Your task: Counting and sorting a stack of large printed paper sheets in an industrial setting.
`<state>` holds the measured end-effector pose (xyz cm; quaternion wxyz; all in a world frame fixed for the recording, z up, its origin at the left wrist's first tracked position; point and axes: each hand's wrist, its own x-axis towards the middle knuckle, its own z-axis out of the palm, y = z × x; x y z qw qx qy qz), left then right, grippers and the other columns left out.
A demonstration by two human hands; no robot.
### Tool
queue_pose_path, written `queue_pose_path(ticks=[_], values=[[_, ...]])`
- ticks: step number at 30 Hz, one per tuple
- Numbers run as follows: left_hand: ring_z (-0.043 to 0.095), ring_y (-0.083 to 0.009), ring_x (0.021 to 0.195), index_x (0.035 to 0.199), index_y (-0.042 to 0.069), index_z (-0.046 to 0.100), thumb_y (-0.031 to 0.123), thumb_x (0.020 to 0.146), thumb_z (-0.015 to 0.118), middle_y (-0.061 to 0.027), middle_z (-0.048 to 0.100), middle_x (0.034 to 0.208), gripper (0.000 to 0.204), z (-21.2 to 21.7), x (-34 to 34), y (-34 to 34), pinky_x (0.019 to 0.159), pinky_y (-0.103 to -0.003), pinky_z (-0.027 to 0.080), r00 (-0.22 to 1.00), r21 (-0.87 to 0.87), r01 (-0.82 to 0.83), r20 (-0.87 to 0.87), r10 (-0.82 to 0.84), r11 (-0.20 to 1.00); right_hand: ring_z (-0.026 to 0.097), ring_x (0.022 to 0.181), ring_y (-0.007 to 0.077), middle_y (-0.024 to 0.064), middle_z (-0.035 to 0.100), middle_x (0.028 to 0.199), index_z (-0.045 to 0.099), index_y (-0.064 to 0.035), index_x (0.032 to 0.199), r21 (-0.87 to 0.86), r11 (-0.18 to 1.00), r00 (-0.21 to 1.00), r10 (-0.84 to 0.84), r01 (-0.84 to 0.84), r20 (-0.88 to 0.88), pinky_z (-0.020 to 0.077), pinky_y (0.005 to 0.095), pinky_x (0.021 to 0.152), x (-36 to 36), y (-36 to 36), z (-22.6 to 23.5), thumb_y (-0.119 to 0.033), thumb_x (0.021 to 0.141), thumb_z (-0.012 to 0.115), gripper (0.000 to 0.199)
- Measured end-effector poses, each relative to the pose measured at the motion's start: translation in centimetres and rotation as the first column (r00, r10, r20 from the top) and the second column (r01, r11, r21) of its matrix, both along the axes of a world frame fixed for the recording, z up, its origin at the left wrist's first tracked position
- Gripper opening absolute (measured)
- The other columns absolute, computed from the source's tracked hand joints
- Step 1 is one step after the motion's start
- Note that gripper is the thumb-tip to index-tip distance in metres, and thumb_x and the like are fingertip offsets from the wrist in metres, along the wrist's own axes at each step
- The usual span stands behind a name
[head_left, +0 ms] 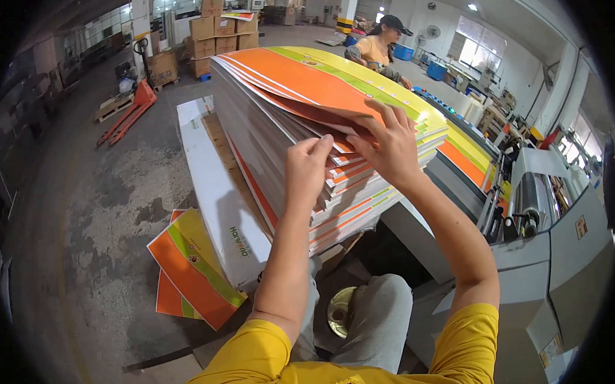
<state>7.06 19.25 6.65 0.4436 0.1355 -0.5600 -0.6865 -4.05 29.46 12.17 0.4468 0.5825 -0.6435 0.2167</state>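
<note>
Left of stack (255,139): open air over white box (215,175) and floor (131,191).
Right of stack: machine (570,250) in the way.
Under lifted sheets (297,84): narrow gap, left hand (308,168) and right hand (392,145) crowding it.

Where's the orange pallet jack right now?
In the head view, the orange pallet jack is at upper left, on the floor between a wooden pallet and a brown carton.
</note>
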Motion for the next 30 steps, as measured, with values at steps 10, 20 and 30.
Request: queue_pose_path(ticks=[10,20,30], values=[[0.041,-0.0043,0.041,0.069,-0.001,0.062,0.022,0.083,0.060,-0.0003,0.052,0.055,0.027,-1.2,-0.6,-0.2,0.039,-0.020,0.031,0.995,-0.145,-0.100,0.002,0.102,0.984,0.054,0.086,0.0117,0.0078,0.058,0.094,0.062,0.0004,0.098,-0.339,0.906,0.192,0.391,-0.254,0.900,0.0416,0.0251,0.080,-0.9,-2.9,2.0,-0.033,0.086,0.057,0.036],[0.041,-0.0040,0.044,0.068,0.003,0.059,0.013,0.079,0.058,0.0007,0.053,0.059,0.015,-1.2,-0.4,-0.2,0.042,-0.019,0.031,0.999,-0.122,-0.037,0.019,0.040,0.992,0.058,0.080,0.0227,0.0142,0.062,0.092,0.060,0.0028,0.099,0.201,0.916,0.756,0.146,-0.347,0.638,0.0445,0.0284,0.073,-1.1,-1.3,1.3,-0.018,0.088,0.054,0.025],[0.048,-0.0054,0.052,0.095,0.001,0.062,0.036,0.088,0.051,-0.0026,0.058,0.070,0.037,0.4,1.1,0.4,0.044,-0.016,0.037,0.995,0.070,0.093,-0.047,-0.090,0.993,0.056,0.092,0.0334,0.0161,0.061,0.100,0.062,0.0004,0.097,0.174,0.931,0.930,0.277,-0.322,0.240,0.0435,0.0383,0.082,-1.4,-0.9,-1.7,-0.026,0.087,0.049,0.031]])
